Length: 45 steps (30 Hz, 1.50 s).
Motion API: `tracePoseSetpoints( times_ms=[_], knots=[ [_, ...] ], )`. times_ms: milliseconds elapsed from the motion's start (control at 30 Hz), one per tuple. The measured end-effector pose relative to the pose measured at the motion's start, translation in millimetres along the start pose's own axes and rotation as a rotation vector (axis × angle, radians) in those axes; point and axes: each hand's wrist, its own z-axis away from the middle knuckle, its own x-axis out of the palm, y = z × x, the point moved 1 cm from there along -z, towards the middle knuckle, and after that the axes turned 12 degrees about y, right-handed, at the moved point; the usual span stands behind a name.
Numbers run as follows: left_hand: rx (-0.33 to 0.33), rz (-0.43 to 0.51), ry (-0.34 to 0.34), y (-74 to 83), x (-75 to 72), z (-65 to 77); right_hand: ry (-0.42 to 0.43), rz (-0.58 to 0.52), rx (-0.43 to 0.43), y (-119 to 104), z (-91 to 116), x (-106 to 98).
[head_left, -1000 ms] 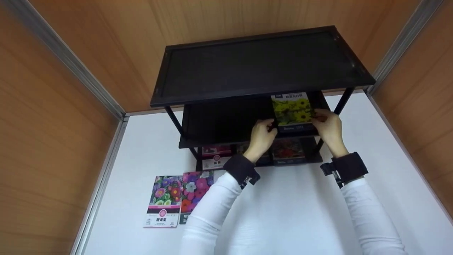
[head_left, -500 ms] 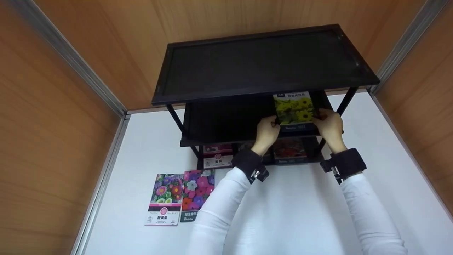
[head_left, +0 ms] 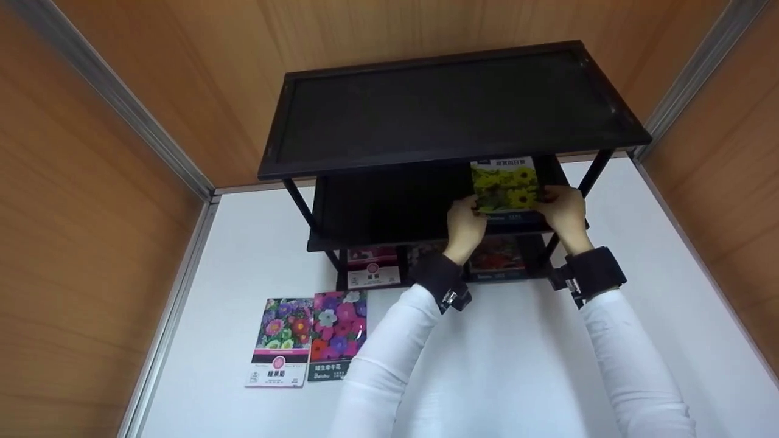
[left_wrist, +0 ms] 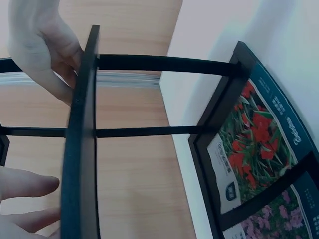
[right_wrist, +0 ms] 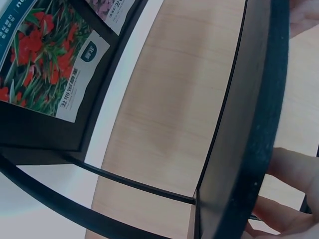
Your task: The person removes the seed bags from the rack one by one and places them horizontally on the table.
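A seed packet with yellow flowers (head_left: 504,187) lies on the middle shelf (head_left: 389,207), toward its right end, in the head view. My left hand (head_left: 466,228) pinches its lower left edge. At the right edge, my right hand (head_left: 563,214) grips the packet with bent fingers. Both wrist views look from below the shelf, whose board hides the packet and part of the fingers. The thumb and fingers of my left hand (left_wrist: 27,199) show at lower left in the left wrist view. My right hand (right_wrist: 289,199) appears at lower right in its own view.
The black rack's top board (head_left: 450,109) overhangs the hands. On the bottom shelf lie several packets, including a red-flowered one (head_left: 496,254) and a pink one (head_left: 372,266). Two more, a daisy packet (head_left: 280,340) and a petunia-like packet (head_left: 336,334), lie on the white table (head_left: 487,365).
My left hand has moved slightly right, from beside the packet onto its lower left edge. The right hand stays at the right edge. The packet has barely shifted.
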Motion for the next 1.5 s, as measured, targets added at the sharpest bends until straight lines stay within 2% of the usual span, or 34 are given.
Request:
tracePoseSetpoints(
  times_ms=[67, 100, 200, 300, 333, 400, 433, 467, 533, 567, 600, 633, 667, 733, 867, 900, 1000, 1100, 1333, 1500],
  knots=[
    [0.008, -0.022, 0.020, -2.8, 2.0, -2.4, -0.014, -0.003, 0.025, 1, -1, -1],
    [0.044, -0.003, 0.031, -14.6, 7.6, -9.0, -0.022, -0.005, 0.041, 2, -1, -2],
    [0.060, 0.020, 0.032, -23.1, 9.8, -14.2, -0.043, -0.015, 0.091, 3, -2, -4],
    [0.036, 0.053, 0.009, -23.7, 8.2, -15.0, -0.062, -0.056, 0.161, 4, -2, -5],
    [-0.002, 0.036, -0.002, -13.2, 2.8, -9.5, -0.065, -0.077, 0.184, 4, -2, -5],
    [0.020, 0.043, 0.009, -9.3, -0.4, -6.0, -0.068, -0.127, 0.227, 5, -2, -5],
    [0.009, 0.041, 0.005, -7.6, -1.2, -5.4, -0.066, -0.153, 0.244, 5, -2, -5],
    [0.026, 0.034, 0.012, -26.4, 11.5, -17.3, -0.065, -0.180, 0.255, 5, -1, -5],
    [0.070, 0.038, 0.034, -53.5, 29.1, -34.1, -0.055, -0.225, 0.271, 5, -1, -4],
    [0.074, 0.020, 0.043, -57.1, 32.1, -36.1, -0.051, -0.243, 0.277, 5, 0, -4],
    [0.061, 0.028, 0.035, -66.7, 38.3, -42.8, -0.050, -0.264, 0.284, 5, 0, -4],
    [0.033, -0.005, 0.029, -70.3, 42.5, -47.2, -0.049, -0.283, 0.289, 5, 0, -4],
    [0.034, 0.011, 0.022, -80.3, 47.8, -53.1, -0.047, -0.296, 0.292, 5, 1, -4],
    [0.039, 0.047, 0.015, -69.7, 37.7, -45.1, -0.048, -0.310, 0.297, 5, 1, -5],
    [0.008, 0.172, -0.019, -64.4, 26.7, -40.1, -0.046, -0.325, 0.311, 4, 2, -5],
    [-0.001, 0.181, -0.015, -56.7, 21.3, -35.3, -0.045, -0.323, 0.315, 4, 3, -5],
    [-0.099, 0.185, -0.031, -24.7, 0.2, -17.5, -0.037, -0.352, 0.349, 3, 4, -4],
    [-0.098, 0.176, -0.013, -11.0, -10.6, -8.5, -0.037, -0.382, 0.383, 2, 5, -2],
    [-0.095, 0.201, -0.019, -8.0, -20.9, -4.9, -0.038, -0.435, 0.418, -2, 9, -2],
    [-0.106, 0.271, -0.034, -8.2, -26.4, -0.5, -0.057, -0.451, 0.416, -6, 13, -5]
  ],
)
